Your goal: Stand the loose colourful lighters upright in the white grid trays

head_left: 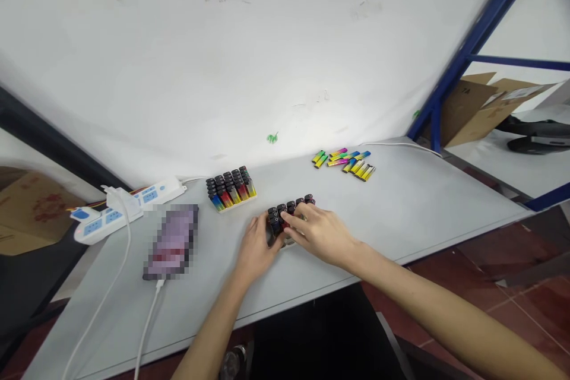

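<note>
In front of me on the table is a tray of lighters [291, 206], their black tops standing in rows; my hands hide much of its near side. My left hand [257, 249] wraps round the tray's left end, thumb at the front and fingers at the side. Over the right part reaches my right hand [323, 231], with its thumb and fingers closed on the lighters near the front row. Which lighter it pinches is partly hidden. Farther left stands a second tray of lighters [231, 189], upright in rows with blue, red and yellow bodies.
Several loose shiny lighters [342, 160] lie at the back right by the white wall. On the left are a blurred phone [171, 243] with a white cable and a power strip [133, 208]. A blue metal frame [467, 41] and cardboard box [485, 107] stand at right.
</note>
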The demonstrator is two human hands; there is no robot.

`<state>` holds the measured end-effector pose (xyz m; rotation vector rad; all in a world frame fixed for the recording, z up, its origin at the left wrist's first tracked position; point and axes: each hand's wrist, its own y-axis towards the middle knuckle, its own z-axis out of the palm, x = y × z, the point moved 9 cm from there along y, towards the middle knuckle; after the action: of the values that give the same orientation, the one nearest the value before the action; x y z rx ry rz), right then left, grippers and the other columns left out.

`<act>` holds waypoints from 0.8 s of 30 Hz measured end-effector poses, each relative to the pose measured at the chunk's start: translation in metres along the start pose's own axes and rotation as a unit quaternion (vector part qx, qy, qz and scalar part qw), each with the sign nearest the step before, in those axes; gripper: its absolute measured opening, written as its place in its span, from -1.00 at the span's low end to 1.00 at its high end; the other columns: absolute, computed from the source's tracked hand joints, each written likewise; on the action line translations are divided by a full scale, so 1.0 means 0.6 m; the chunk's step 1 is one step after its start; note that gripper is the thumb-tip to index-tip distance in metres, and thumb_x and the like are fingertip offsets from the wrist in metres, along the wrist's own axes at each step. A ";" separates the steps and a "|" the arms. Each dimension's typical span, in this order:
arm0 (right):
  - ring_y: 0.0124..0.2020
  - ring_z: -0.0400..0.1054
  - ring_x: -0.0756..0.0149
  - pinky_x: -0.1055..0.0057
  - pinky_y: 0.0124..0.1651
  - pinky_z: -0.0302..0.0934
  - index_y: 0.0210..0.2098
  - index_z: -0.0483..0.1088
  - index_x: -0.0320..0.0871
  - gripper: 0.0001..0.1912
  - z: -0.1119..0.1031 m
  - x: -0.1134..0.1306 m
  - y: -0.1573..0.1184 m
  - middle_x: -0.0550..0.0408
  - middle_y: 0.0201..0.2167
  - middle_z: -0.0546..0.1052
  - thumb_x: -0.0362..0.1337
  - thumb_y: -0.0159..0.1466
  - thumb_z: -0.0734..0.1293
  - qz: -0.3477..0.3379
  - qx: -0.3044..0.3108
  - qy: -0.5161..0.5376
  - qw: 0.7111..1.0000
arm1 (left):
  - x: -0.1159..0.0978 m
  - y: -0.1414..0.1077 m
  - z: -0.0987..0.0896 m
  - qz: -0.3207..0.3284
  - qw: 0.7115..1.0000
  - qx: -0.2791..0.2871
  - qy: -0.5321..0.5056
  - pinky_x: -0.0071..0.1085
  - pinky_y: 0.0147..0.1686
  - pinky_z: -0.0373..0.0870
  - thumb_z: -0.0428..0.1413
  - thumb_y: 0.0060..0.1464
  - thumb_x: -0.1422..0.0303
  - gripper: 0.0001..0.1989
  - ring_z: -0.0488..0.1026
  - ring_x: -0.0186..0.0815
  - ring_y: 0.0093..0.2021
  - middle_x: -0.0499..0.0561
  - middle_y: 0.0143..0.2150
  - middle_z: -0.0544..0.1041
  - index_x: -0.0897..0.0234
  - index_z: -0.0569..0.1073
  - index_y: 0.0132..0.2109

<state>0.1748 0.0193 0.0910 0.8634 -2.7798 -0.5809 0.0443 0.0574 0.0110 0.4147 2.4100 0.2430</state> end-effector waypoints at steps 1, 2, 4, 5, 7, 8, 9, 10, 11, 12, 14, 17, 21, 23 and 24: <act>-0.30 0.38 0.28 0.41 -0.40 0.18 0.12 0.42 -0.09 -0.66 0.000 0.000 -0.002 -0.02 -0.21 0.49 -0.17 0.43 0.21 0.002 0.015 -0.002 1.000 | 0.001 0.000 0.000 0.000 1.000 -0.002 0.000 -0.02 0.07 0.41 0.12 0.18 0.16 -0.49 0.42 0.00 0.09 0.18 0.05 0.47 0.26 0.24 0.19; -0.31 0.39 0.27 0.41 -0.41 0.18 0.16 0.39 -0.09 -0.63 0.001 0.000 -0.005 -0.03 -0.20 0.49 -0.16 0.42 0.22 0.003 0.031 -0.005 0.999 | 0.002 0.000 0.001 0.001 1.000 -0.004 0.000 -0.01 0.08 0.40 0.12 0.17 0.16 -0.47 0.41 0.00 0.11 0.19 0.07 0.47 0.27 0.23 0.21; -0.31 0.39 0.26 0.41 -0.41 0.20 0.26 0.30 -0.09 -0.54 0.001 -0.004 -0.010 -0.05 -0.17 0.49 -0.12 0.41 0.23 -0.008 0.057 -0.002 0.998 | 0.003 0.001 0.002 0.003 1.000 -0.007 0.003 0.01 0.12 0.38 0.13 0.17 0.18 -0.43 0.40 0.01 0.15 0.21 0.11 0.46 0.28 0.20 0.24; -0.31 0.39 0.26 0.40 -0.40 0.22 0.29 0.26 -0.08 -0.50 -0.001 -0.013 -0.011 -0.06 -0.15 0.48 -0.10 0.41 0.23 -0.011 0.058 0.004 0.998 | 0.004 0.001 0.003 0.003 1.000 -0.008 0.007 0.02 0.14 0.37 0.12 0.17 0.19 -0.42 0.39 0.01 0.16 0.23 0.12 0.45 0.29 0.19 0.25; -0.27 0.40 0.25 0.37 -0.31 0.27 0.31 0.24 -0.07 -0.50 -0.007 -0.058 -0.012 -0.06 -0.12 0.48 -0.09 0.42 0.20 0.015 0.035 0.022 0.999 | 0.005 0.002 0.004 -0.004 1.000 -0.006 0.016 0.04 0.18 0.33 0.11 0.18 0.20 -0.42 0.37 0.02 0.19 0.25 0.15 0.44 0.33 0.18 0.26; -0.25 0.40 0.23 0.35 -0.25 0.29 0.27 0.28 -0.08 -0.53 -0.012 -0.100 -0.013 -0.06 -0.12 0.48 -0.10 0.43 0.17 0.061 0.009 0.025 0.998 | 0.007 0.002 0.004 -0.010 1.000 -0.004 0.020 0.04 0.19 0.32 0.10 0.19 0.20 -0.42 0.36 0.02 0.21 0.26 0.17 0.43 0.34 0.18 0.26; -0.21 0.41 0.20 0.33 -0.21 0.29 0.22 0.33 -0.09 -0.56 -0.014 -0.151 -0.018 -0.07 -0.11 0.48 -0.11 0.43 0.16 0.121 -0.013 0.024 0.992 | 0.008 0.002 0.005 -0.016 1.000 -0.001 0.021 0.04 0.20 0.31 0.09 0.19 0.19 -0.41 0.35 0.01 0.22 0.27 0.18 0.42 0.34 0.17 0.27; -0.18 0.41 0.18 0.31 -0.17 0.28 0.19 0.36 -0.10 -0.58 -0.013 -0.207 -0.027 -0.08 -0.10 0.48 -0.12 0.43 0.15 0.190 -0.034 0.018 0.981 | 0.010 0.002 0.005 -0.022 1.000 0.001 0.020 0.03 0.21 0.31 0.09 0.19 0.18 -0.40 0.35 0.01 0.23 0.27 0.20 0.41 0.34 0.16 0.28; -0.15 0.40 0.13 0.28 -0.13 0.27 0.19 0.35 -0.12 -0.57 -0.012 -0.262 -0.041 -0.12 -0.08 0.47 -0.12 0.43 0.15 0.255 -0.051 0.000 0.966 | 0.010 0.002 0.005 -0.026 1.000 0.003 0.017 0.01 0.22 0.31 0.09 0.19 0.17 -0.39 0.35 -0.01 0.23 0.26 0.21 0.40 0.33 0.15 0.29; -0.09 0.38 0.06 0.23 -0.10 0.25 0.21 0.34 -0.15 -0.55 -0.008 -0.312 -0.058 -0.17 -0.05 0.45 -0.12 0.42 0.15 0.314 -0.060 -0.026 0.947 | 0.011 0.002 0.005 -0.028 0.999 0.004 0.014 0.00 0.22 0.31 0.09 0.19 0.17 -0.38 0.35 -0.02 0.24 0.25 0.22 0.40 0.32 0.14 0.30; -0.05 0.34 -0.05 0.12 -0.05 0.21 0.21 0.33 -0.18 -0.50 0.010 -0.387 -0.096 -0.26 -0.04 0.42 -0.07 0.40 0.15 0.392 -0.037 -0.073 0.916 | 0.011 0.001 0.003 -0.031 1.000 0.000 0.007 -0.02 0.21 0.32 0.10 0.19 0.17 -0.37 0.35 -0.04 0.24 0.23 0.22 0.39 0.29 0.14 0.30; -0.05 0.31 -0.08 0.07 -0.01 0.18 0.00 0.45 -0.20 -0.56 0.035 -0.430 -0.145 -0.26 -0.06 0.44 -0.04 0.39 0.13 0.417 -0.010 -0.098 0.903 | 0.010 0.000 0.001 -0.029 1.000 -0.003 0.006 -0.02 0.21 0.32 0.11 0.18 0.19 -0.40 0.37 -0.05 0.22 0.21 0.19 0.42 0.26 0.15 0.29; -0.14 0.32 -0.02 0.12 -0.03 0.19 -0.22 0.42 -0.21 -0.70 0.045 -0.417 -0.184 -0.21 -0.19 0.49 -0.16 0.38 0.15 0.392 -0.024 -0.074 0.917 | 0.007 0.001 0.001 -0.032 0.999 0.002 0.031 0.01 0.17 0.35 0.09 0.19 0.18 -0.45 0.39 -0.02 0.17 0.22 0.11 0.45 0.29 0.21 0.24; -0.10 0.34 -0.01 0.16 -0.03 0.21 -0.11 0.37 -0.23 -0.76 0.041 -0.405 -0.192 -0.19 -0.17 0.50 -0.23 0.34 0.17 0.384 -0.049 -0.033 0.921 | 0.004 0.002 0.000 -0.031 0.999 0.003 0.043 0.02 0.14 0.37 0.08 0.19 0.17 -0.47 0.40 -0.01 0.14 0.24 0.08 0.46 0.33 0.23 0.22; -0.07 0.35 0.00 0.18 -0.03 0.22 -0.05 0.34 -0.23 -0.73 0.039 -0.399 -0.193 -0.19 -0.13 0.49 -0.25 0.33 0.18 0.382 -0.057 -0.014 0.922 | 0.002 0.003 -0.001 -0.028 0.998 0.003 0.048 0.03 0.13 0.37 0.08 0.19 0.17 -0.47 0.41 0.00 0.13 0.24 0.08 0.47 0.34 0.24 0.22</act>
<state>0.4229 0.0765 0.0101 -0.2766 -2.7492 -0.5841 0.0436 0.0594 0.0111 0.3441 2.5126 0.2357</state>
